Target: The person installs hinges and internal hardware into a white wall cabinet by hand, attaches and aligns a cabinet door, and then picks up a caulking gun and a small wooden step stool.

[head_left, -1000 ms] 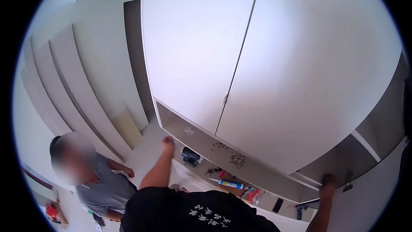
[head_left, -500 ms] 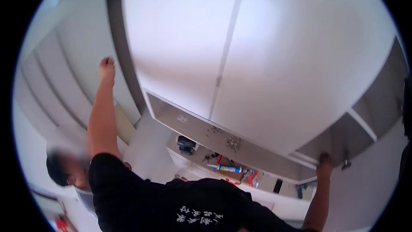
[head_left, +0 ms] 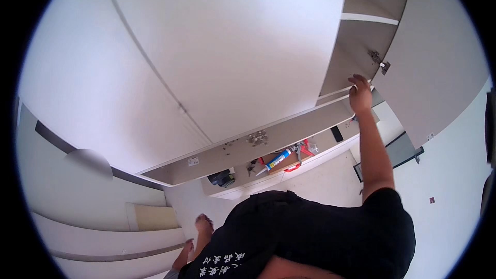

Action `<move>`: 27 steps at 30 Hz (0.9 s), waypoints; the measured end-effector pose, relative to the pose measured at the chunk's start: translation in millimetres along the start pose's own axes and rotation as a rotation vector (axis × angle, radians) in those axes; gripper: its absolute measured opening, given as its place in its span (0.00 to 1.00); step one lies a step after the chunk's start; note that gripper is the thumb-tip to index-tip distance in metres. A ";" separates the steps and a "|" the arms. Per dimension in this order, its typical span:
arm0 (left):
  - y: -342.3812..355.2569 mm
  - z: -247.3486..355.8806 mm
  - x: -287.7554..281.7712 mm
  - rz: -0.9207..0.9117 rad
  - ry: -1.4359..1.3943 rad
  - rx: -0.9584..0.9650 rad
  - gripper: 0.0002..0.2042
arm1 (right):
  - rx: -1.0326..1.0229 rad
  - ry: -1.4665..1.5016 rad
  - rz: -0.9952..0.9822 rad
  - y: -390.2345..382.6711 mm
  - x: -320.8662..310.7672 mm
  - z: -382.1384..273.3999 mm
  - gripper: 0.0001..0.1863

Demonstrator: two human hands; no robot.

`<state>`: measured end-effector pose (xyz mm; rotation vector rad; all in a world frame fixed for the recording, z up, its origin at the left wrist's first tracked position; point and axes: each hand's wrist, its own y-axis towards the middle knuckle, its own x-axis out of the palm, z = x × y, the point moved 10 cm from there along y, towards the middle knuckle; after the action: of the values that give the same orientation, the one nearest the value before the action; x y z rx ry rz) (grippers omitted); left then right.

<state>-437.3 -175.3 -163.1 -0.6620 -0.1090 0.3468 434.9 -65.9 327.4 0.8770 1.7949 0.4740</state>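
Observation:
My right arm reaches up to the far right, and my right hand [head_left: 360, 94] is at the lower front edge of a cabinet compartment [head_left: 356, 54]. Its fingers and thumb look apart, touching or just over the bottom panel, with nothing visible in them. Beside it, a grey cabinet door [head_left: 439, 57] stands swung out on metal hinges [head_left: 381, 63]. Wide white cabinet doors [head_left: 227, 36] cover the middle and left. My left hand does not show; a bare stretch of arm appears at the lower edge, below the black shirt.
An open shelf [head_left: 243, 147] under the doors carries small metal fittings [head_left: 257, 138]. On a lower cabinet lie a blue-and-white sealant tube [head_left: 279, 160], a red tool, a phone-like black slab [head_left: 337, 134] and a dark power tool [head_left: 221, 178]. Bare limbs [head_left: 204, 223] show lower left, owner unclear.
The view has swung to the right. My raised left arm has left the picture. My right hand stays by the compartment's lower edge, and the swung-out door has come into view.

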 end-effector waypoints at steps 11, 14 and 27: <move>-28.1 38.7 25.6 -0.175 0.327 0.092 0.09 | -0.404 0.465 0.125 -16.1 -91.4 -402.7 0.10; -18.0 38.7 30.4 -0.197 0.189 0.051 0.08 | -0.516 0.243 -0.172 -22.6 -50.4 -478.7 0.17; -104.4 -19.1 43.4 -0.020 0.315 0.002 0.10 | -0.755 0.155 -0.251 -36.8 -6.1 -543.0 0.17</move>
<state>-363.4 -247.9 -113.9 -0.7055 0.1852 0.2197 -75.4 -49.6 516.0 0.0924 1.6338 0.9845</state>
